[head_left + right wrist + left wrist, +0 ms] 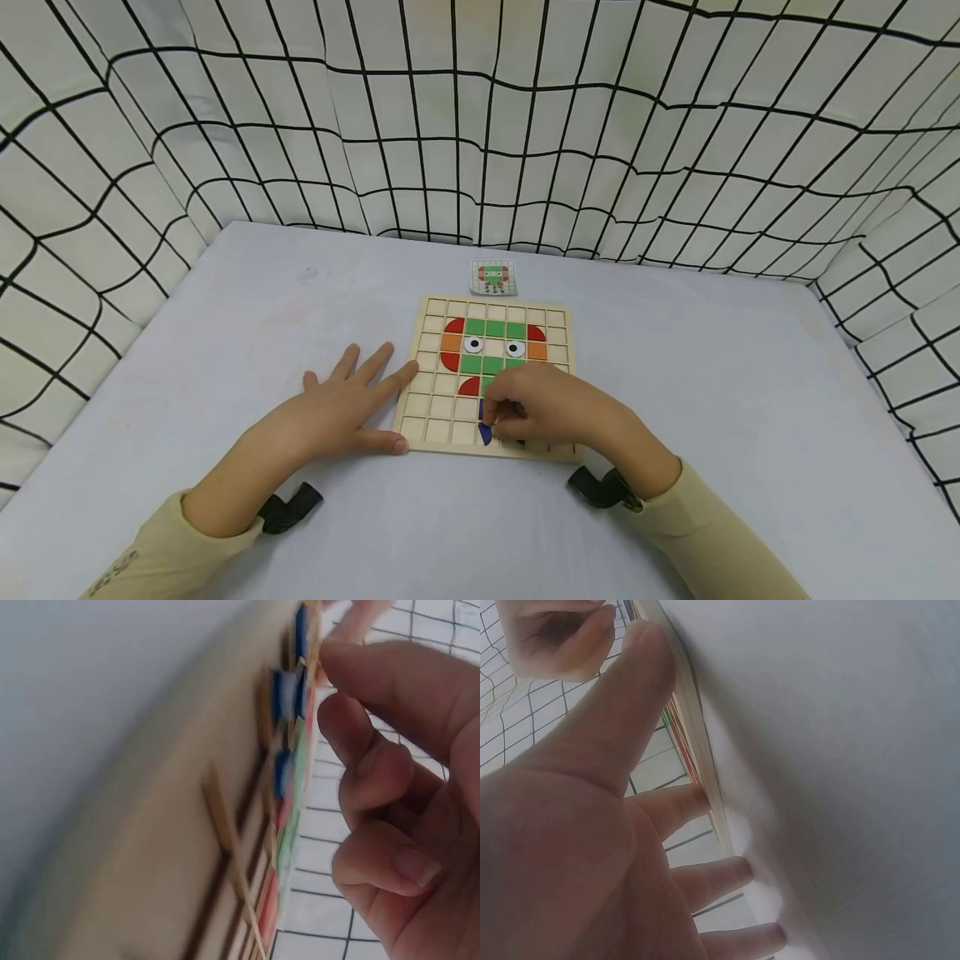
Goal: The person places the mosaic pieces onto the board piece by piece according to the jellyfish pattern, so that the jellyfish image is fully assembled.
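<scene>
A square wooden grid board [440, 407] lies on the white table, with coloured flat pieces in its cells. Green squares [495, 328], red quarter-rounds [449, 361], orange squares [537, 351] and two round eye pieces [473, 344] make a face-like pattern. My left hand [337, 412] is spread flat, its thumb and index finger touching the board's left side. Over the lower middle cells, my right hand [551, 404] has curled fingers, their tips close together at a blue piece [486, 434]. Blue pieces [283, 774] also show edge-on in the right wrist view. Whether the fingertips pinch one is hidden.
Behind the board lies a small card [492, 277] printed with a similar coloured pattern. A black grid net [480, 150] hangs before white walls around the table [750, 400]. Both wrists carry a black device [288, 508].
</scene>
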Demonstrator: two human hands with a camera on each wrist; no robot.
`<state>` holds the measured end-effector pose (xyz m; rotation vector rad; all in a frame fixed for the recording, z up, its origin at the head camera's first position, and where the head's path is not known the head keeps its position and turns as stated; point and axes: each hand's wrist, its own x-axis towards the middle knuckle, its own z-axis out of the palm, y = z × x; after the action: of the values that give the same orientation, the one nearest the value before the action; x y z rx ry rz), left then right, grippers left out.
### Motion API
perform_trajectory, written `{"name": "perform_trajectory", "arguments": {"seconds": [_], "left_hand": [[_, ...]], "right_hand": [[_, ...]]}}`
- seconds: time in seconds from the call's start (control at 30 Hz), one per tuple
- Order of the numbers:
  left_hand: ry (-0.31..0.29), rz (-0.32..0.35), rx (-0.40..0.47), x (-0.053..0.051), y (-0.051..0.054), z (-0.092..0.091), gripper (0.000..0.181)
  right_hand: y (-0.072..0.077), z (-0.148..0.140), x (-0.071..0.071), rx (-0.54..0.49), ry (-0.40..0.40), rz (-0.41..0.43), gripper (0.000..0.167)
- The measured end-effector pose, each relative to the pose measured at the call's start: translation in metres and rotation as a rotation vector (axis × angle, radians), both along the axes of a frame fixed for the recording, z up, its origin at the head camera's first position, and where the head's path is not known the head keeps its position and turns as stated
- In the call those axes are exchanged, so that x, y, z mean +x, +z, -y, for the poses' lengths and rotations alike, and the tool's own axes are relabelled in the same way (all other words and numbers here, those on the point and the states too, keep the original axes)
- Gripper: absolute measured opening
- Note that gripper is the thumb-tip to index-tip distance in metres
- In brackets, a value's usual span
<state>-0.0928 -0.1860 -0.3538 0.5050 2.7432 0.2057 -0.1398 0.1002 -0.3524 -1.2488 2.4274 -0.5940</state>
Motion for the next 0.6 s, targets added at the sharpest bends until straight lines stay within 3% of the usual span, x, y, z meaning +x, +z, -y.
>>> {"name": "perform_trajectory", "arguments": {"seconds": [0.4, 0.6], "left_hand": [[0.006, 0.007, -0.003, -0.001, 0.001, -0.002, 0.1], [0.01, 0.011, -0.007, -0.001, 0.001, -0.002, 0.101]], "right_hand": [[0.005, -0.009, 0.001, 0.057, 0.086, 0.063, 0.026], [0.009, -0.014, -0.003, 0.001, 0.055, 0.106, 0.025]]}}
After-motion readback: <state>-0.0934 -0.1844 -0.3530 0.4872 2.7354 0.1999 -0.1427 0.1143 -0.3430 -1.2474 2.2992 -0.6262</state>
